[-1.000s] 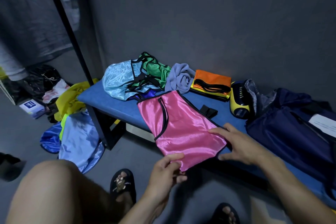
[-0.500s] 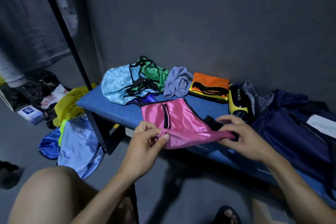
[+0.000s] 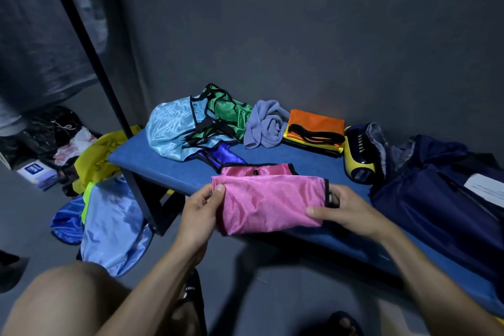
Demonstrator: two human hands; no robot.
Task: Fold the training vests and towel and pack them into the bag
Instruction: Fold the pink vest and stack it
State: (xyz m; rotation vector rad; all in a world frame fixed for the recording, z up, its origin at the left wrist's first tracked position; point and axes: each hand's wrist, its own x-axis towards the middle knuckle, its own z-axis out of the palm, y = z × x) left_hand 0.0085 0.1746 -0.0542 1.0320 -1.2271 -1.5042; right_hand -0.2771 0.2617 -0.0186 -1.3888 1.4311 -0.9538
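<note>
Both hands pinch the pink vest (image 3: 268,203), left hand (image 3: 200,215) and right hand (image 3: 345,213) at either end of its sideways long axis, with the bag (image 3: 436,199) just beyond the right hand, nearer it.

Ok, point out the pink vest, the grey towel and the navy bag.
pink vest (image 3: 270,204), head view, middle of folded front panel.
grey towel (image 3: 266,124), head view, centre of the crumpled bundle.
navy bag (image 3: 425,199), head view, bare front fabric.
</note>
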